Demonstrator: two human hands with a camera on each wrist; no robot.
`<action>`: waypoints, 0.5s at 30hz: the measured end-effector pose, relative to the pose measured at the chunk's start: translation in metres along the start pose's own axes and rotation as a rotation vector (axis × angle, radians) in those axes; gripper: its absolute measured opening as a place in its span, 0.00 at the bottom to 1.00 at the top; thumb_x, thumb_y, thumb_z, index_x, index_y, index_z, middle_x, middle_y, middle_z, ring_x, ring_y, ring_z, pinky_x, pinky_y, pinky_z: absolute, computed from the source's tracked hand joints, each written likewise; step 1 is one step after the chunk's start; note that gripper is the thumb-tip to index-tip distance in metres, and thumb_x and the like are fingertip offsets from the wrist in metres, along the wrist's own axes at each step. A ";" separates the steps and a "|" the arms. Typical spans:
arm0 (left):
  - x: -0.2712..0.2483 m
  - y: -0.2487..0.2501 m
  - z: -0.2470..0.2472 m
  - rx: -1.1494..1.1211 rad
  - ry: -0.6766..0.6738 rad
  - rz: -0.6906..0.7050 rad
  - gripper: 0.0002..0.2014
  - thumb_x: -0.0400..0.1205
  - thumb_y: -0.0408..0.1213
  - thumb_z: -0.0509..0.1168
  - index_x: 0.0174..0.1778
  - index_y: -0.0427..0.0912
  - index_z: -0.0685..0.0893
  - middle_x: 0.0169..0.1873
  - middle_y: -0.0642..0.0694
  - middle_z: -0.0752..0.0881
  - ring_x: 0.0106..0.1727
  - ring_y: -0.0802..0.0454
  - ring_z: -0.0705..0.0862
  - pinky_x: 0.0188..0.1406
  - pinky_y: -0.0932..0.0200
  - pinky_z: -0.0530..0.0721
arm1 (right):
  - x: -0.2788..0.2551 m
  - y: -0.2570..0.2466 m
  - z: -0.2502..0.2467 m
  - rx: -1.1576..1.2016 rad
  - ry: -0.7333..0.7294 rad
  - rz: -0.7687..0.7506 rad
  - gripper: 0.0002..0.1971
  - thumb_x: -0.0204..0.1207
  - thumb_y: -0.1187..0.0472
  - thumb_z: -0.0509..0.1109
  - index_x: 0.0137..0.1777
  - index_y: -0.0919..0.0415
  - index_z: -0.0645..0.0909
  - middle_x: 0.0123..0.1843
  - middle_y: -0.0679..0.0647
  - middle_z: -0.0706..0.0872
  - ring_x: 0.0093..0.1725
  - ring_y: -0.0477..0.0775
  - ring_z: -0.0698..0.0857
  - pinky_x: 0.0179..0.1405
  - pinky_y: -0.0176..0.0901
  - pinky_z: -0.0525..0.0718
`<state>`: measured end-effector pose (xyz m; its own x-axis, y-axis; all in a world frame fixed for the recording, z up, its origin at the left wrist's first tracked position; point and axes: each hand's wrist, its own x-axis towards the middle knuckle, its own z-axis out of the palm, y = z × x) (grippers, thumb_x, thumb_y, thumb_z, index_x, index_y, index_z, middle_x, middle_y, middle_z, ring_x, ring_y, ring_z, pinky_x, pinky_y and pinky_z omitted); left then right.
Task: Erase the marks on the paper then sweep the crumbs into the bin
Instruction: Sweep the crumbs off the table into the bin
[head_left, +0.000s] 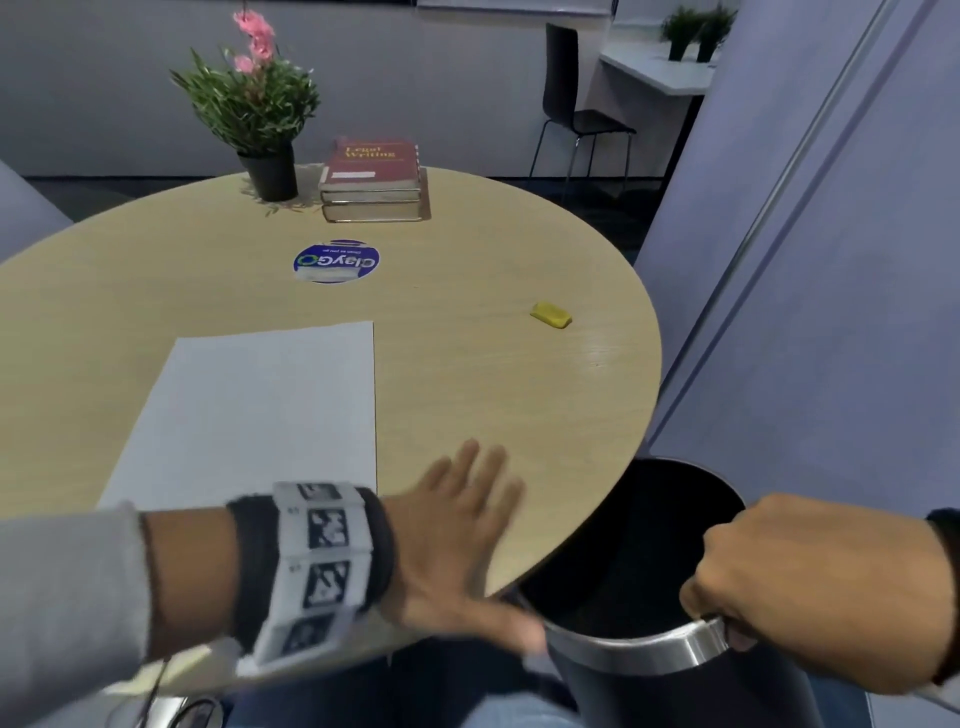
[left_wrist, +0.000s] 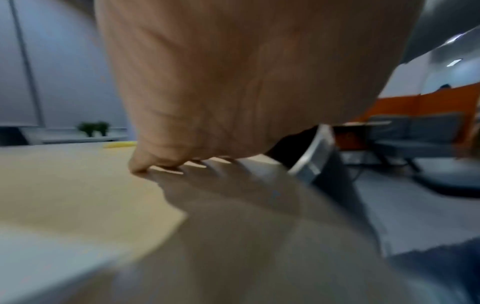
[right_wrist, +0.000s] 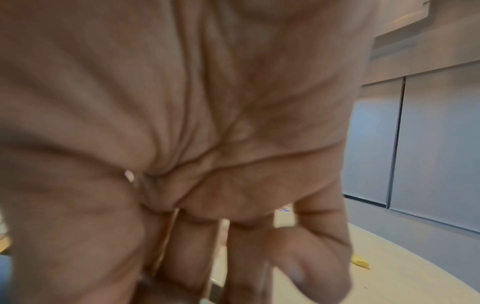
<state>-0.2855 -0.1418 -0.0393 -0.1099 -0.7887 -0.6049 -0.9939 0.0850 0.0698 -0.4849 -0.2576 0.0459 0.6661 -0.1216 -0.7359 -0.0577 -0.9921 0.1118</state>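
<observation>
A white sheet of paper (head_left: 249, 415) lies flat on the round wooden table (head_left: 467, 374); I make out no marks on it. My left hand (head_left: 462, 525) lies flat with fingers spread on the table between the paper and the near right edge, blurred by motion. A black bin (head_left: 649, 597) with a silver rim (left_wrist: 309, 156) stands below that edge. My right hand (head_left: 779, 582) grips the bin's rim, fingers curled over it. A yellow eraser (head_left: 550, 315) rests apart at the table's right side. Crumbs are too small to see.
A potted plant with pink flowers (head_left: 254, 109) and a stack of books (head_left: 371, 179) stand at the table's far side. A round blue sticker (head_left: 336, 261) marks the middle. A grey partition (head_left: 831, 260) rises to the right; a black chair (head_left: 571, 104) stands behind.
</observation>
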 end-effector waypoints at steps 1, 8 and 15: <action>0.003 0.013 0.000 -0.003 -0.010 0.115 0.59 0.59 0.83 0.31 0.78 0.48 0.24 0.74 0.43 0.18 0.74 0.42 0.17 0.78 0.37 0.28 | -0.001 0.000 0.001 0.013 0.000 0.001 0.10 0.76 0.66 0.57 0.47 0.57 0.80 0.47 0.54 0.86 0.45 0.55 0.84 0.36 0.42 0.72; -0.008 0.000 -0.037 -0.124 0.086 0.053 0.59 0.60 0.83 0.28 0.82 0.49 0.30 0.76 0.49 0.23 0.79 0.49 0.24 0.80 0.50 0.32 | -0.006 0.005 0.010 0.003 0.062 0.015 0.08 0.76 0.62 0.57 0.45 0.56 0.78 0.43 0.55 0.83 0.43 0.59 0.82 0.45 0.49 0.80; -0.012 0.043 -0.001 -0.105 -0.166 -0.266 0.53 0.67 0.81 0.31 0.77 0.47 0.22 0.75 0.38 0.21 0.78 0.36 0.24 0.80 0.35 0.34 | -0.002 0.006 0.012 -0.019 0.150 -0.040 0.11 0.74 0.68 0.55 0.43 0.58 0.78 0.30 0.52 0.71 0.33 0.59 0.73 0.39 0.48 0.76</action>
<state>-0.3265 -0.1295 -0.0287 0.1457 -0.6638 -0.7336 -0.9830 -0.1806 -0.0318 -0.4959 -0.2642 0.0399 0.7710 -0.0741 -0.6326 -0.0156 -0.9951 0.0977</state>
